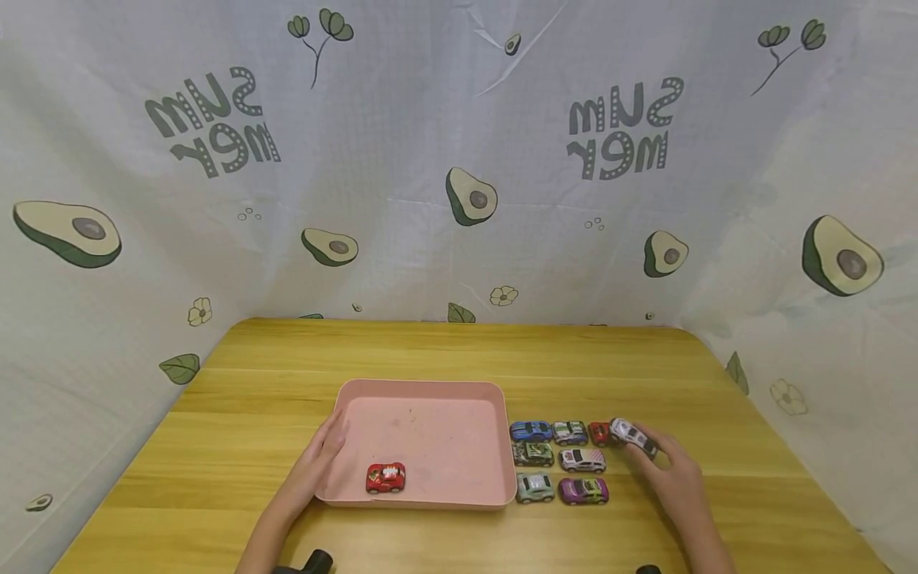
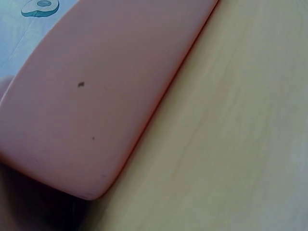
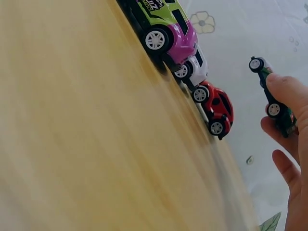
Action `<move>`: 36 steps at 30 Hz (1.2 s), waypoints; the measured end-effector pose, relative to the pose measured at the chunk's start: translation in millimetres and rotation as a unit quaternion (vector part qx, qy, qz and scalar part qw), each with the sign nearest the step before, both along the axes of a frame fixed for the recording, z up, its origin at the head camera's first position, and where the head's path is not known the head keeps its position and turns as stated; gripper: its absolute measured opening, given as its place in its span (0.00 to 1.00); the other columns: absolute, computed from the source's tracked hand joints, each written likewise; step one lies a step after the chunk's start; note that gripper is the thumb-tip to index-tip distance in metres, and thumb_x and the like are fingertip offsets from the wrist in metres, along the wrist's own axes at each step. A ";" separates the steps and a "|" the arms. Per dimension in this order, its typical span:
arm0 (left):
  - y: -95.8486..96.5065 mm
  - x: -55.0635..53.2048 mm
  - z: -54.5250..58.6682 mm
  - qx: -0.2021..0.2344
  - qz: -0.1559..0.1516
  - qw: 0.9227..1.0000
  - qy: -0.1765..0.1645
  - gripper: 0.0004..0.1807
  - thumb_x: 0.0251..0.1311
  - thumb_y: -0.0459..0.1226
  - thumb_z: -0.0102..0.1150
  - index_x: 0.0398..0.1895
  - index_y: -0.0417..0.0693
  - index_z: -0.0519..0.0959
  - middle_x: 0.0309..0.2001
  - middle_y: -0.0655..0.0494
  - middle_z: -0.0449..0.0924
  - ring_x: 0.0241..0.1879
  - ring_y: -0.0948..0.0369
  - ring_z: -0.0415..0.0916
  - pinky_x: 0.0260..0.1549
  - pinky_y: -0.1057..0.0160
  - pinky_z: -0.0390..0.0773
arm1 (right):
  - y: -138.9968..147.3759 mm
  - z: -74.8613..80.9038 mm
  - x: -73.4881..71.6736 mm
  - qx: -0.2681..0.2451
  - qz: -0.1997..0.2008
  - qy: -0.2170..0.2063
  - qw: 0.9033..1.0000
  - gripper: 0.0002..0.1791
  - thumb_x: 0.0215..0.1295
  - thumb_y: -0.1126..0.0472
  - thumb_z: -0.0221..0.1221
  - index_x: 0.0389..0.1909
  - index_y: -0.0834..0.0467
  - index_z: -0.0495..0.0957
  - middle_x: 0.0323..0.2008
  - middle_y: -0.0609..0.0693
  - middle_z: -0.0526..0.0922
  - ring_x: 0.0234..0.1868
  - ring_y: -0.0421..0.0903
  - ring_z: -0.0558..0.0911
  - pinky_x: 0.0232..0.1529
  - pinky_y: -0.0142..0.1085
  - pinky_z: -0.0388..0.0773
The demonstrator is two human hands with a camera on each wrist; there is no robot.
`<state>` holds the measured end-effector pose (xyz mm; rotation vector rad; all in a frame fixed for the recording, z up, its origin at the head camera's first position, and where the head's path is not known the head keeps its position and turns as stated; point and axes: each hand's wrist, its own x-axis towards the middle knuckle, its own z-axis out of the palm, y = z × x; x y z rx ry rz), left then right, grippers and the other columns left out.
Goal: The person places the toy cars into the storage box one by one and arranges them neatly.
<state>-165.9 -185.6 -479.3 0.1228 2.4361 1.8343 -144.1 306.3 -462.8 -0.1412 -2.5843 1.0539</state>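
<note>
My left hand [image 1: 312, 462] holds the left wall of a pink tray [image 1: 446, 442], with fingers over the rim. Inside the tray sits a red toy car [image 1: 386, 477], near its front wall. My right hand [image 1: 676, 477] pinches a white toy car [image 1: 634, 437] between thumb and fingers, lifted off the table. In the head view this car partly covers a red toy car [image 1: 598, 434] on the table. The right wrist view shows the held toy car [image 3: 269, 89] apart from the standing cars, its wheels visible.
Right of the tray, several toy cars stand in rows: blue [image 1: 531, 431], white-green [image 1: 570, 433], dark green [image 1: 534, 454], white [image 1: 582, 460], pale green [image 1: 535, 487] and purple [image 1: 584, 490]. A printed curtain [image 1: 402, 159] hangs behind the wooden table [image 1: 416, 351].
</note>
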 end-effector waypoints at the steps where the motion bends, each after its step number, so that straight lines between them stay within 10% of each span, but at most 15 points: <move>1: 0.0 0.1 -0.1 0.000 0.000 1.000 0.000 0.31 0.68 0.47 0.37 0.71 0.50 0.45 0.72 0.42 0.39 0.70 0.42 0.34 0.64 0.36 0.40 | -1.0 0.7 0.5 -0.002 -0.002 -0.001 1.000 0.26 0.59 0.53 0.58 0.55 0.62 0.70 0.55 0.68 0.70 0.55 0.65 0.68 0.49 0.65 0.63; 36: 0.4 -1.7 -1.1 0.010 0.003 1.000 -0.013 0.31 0.68 0.47 0.37 0.71 0.51 0.45 0.72 0.44 0.39 0.71 0.43 0.34 0.64 0.36 0.39 | -39.4 15.7 5.0 -0.016 0.037 -0.028 0.999 0.26 0.60 0.45 0.55 0.56 0.55 0.71 0.57 0.60 0.71 0.58 0.61 0.68 0.52 0.65 0.62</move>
